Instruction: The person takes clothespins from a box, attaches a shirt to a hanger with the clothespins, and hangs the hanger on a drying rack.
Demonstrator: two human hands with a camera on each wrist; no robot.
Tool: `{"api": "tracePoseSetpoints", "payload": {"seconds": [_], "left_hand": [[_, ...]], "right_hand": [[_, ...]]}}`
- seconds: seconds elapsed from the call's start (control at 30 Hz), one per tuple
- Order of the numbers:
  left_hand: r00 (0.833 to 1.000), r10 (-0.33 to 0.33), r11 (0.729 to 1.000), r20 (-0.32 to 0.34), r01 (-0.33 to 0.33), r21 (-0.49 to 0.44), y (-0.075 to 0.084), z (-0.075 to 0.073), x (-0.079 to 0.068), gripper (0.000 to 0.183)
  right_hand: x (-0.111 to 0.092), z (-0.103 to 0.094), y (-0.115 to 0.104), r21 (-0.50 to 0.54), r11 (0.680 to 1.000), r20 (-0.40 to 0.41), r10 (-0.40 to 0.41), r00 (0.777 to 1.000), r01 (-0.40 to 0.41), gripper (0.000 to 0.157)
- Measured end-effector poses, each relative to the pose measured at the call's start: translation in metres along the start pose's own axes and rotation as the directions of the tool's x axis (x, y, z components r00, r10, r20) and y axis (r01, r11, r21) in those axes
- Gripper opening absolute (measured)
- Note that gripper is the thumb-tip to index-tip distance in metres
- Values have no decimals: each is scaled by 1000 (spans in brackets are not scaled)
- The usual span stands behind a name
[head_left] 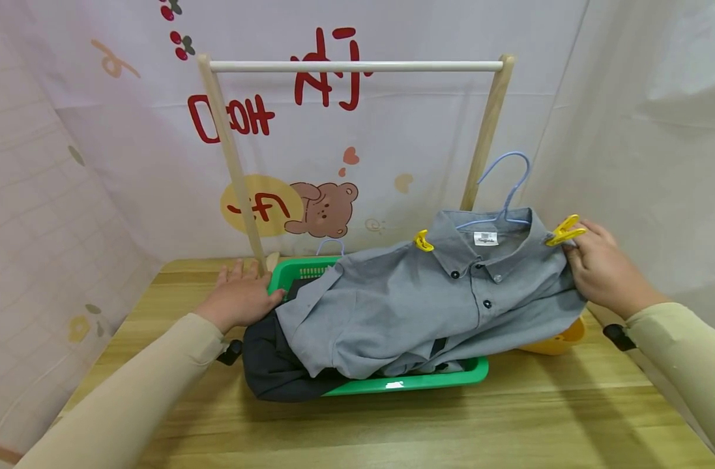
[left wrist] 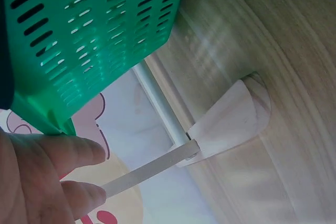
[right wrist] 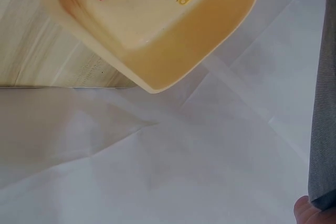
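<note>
Rack is bare rn so imo hanging's all you've got left: gray shirt lies over green basket, your R hand gripping shirt shoulder, L hand by basket rim w/ fingers straight, hanger in, yellow clips on.

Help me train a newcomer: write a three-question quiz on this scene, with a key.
1. Which hand grips the grey shirt near one shoulder?
A) left
B) right
C) both

2. True or false: the shirt's hanger is hooked over the white bar.

3. In the head view, how many yellow clips are fastened on the shirt?

Key:
1. B, the right hand.
2. False: the hook of the hanger is below the white bar and apart from it.
3. Two, one towards each shoulder.
</note>
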State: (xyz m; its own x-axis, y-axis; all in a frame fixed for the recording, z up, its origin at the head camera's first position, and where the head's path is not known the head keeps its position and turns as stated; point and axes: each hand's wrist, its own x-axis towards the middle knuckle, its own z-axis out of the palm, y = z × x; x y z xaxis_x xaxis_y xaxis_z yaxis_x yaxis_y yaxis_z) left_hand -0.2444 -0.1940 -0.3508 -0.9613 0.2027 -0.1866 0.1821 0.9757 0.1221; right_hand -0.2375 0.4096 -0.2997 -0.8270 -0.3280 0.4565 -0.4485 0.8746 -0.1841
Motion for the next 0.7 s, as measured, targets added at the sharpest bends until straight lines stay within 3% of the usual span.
{"api": "tracePoseSetpoints", "payload": {"seconds": [0.33,0.7], "left_hand": [[1000,10,998,6,-10,-54,0,-1,0,69],[999,43,998,-23,-44,-41,4,-1,1,60]], "right_hand": [[1,0,0,-3,1000,-14,-16,1000,16,22],[-1,1,4,1,1000,-25,-26,999,26,23]]}}
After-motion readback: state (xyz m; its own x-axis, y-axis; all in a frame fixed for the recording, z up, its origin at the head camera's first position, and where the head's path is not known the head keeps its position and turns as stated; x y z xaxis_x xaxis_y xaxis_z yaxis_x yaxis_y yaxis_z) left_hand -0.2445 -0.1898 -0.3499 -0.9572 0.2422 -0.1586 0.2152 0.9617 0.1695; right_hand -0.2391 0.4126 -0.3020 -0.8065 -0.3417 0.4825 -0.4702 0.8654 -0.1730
